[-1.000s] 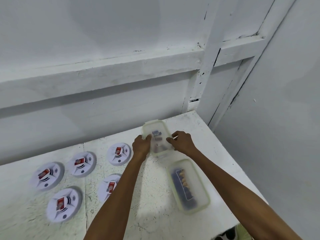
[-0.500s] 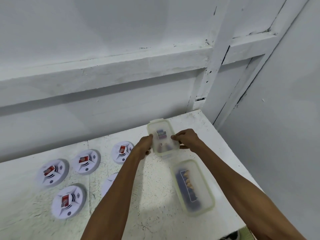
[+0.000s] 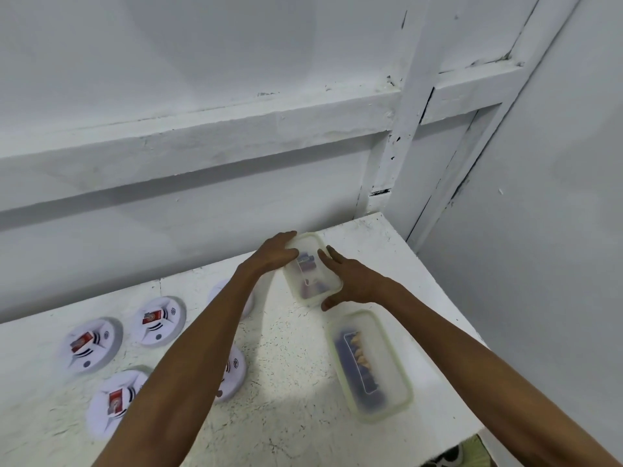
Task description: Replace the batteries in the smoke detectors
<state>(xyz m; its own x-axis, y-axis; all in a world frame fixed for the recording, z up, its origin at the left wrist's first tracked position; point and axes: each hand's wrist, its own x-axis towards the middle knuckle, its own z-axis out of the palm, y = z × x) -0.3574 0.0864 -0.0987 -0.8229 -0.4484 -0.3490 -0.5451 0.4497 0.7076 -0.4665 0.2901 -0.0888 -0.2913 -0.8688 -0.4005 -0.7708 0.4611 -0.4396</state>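
Note:
A small clear lidded container [image 3: 312,269] with batteries inside sits on the white table [image 3: 286,392] near the wall. My left hand [image 3: 274,254] lies along its left side, fingers straight and reaching its far corner. Stretched over its right side is my right hand [image 3: 350,281], with fingers flat on the lid and thumb at the near end. A larger clear lidded container [image 3: 371,362] holding dark batteries lies closer to me on the right. Several round white smoke detectors [image 3: 91,343] with red labels lie at the left, two partly hidden by my left forearm.
The table stands in a corner, with white walls behind and to the right. Its right edge [image 3: 448,298] runs close to the larger container. A shoe [image 3: 448,461] shows on the floor past the table's near right corner.
Both hands went from pinching the small container's sides to lying flat along it with straight fingers. The container stayed near the wall.

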